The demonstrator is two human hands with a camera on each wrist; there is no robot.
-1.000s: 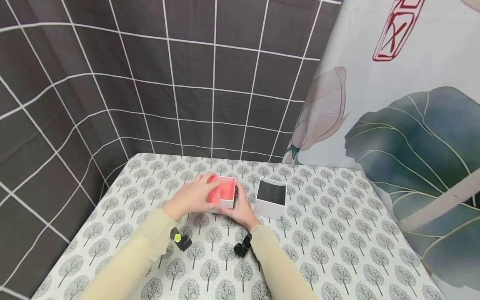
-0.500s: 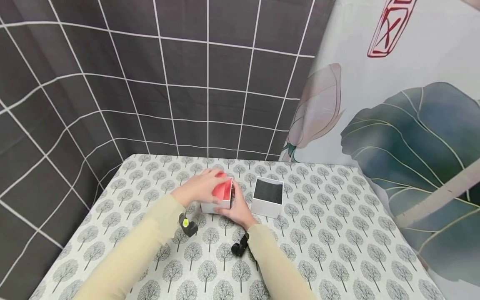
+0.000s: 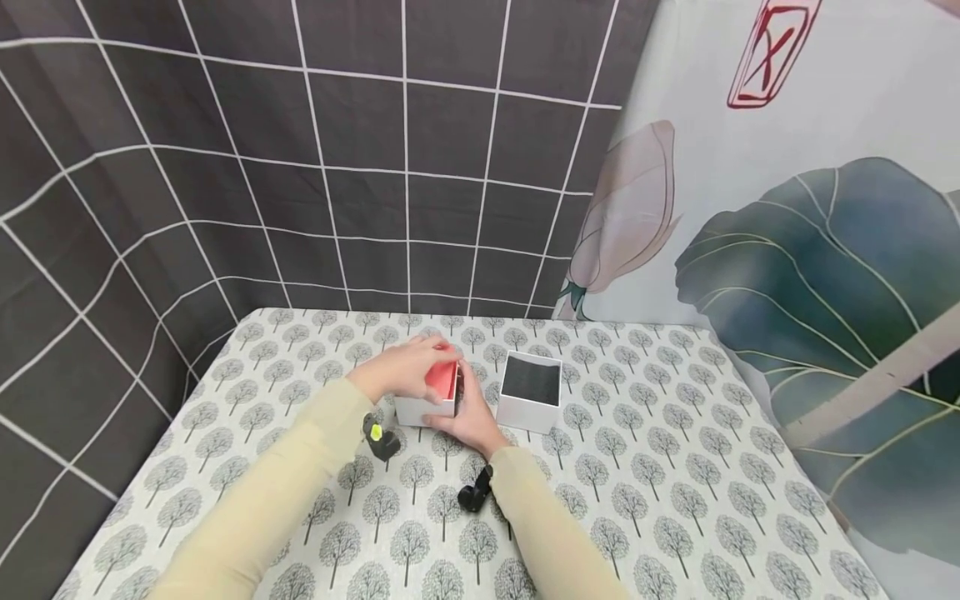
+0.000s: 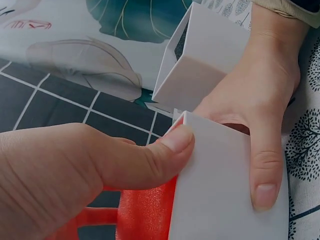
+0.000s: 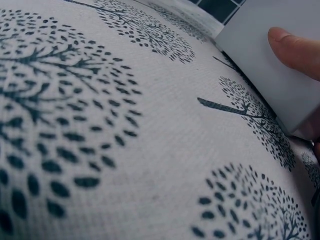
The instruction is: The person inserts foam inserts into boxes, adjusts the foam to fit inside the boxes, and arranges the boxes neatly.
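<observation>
A white box (image 3: 424,412) with a bright red inside stands mid-table, its top open. My right hand (image 3: 472,419) grips its right side, with the thumb (image 5: 300,52) lying across the near wall. My left hand (image 3: 401,372) reaches over the top from the left, fingers bent around a glossy red thing (image 4: 146,212) at the opening. In the left wrist view its thumb (image 4: 167,150) lies at the box's rim corner. The red thing's full shape is hidden by the hand; a narrow red strip juts from it.
A second white box (image 3: 528,412) with a black inside stands just right of the right hand. The tree-print tablecloth (image 3: 637,483) covers the table. Behind hangs a dark grid curtain (image 3: 360,200), with a floral cloth (image 3: 750,183) at the right.
The left hand has shifted slightly right over the red-lined box, covering more of its opening. The right hand keeps its grip on the box. The head view has drifted a little.
</observation>
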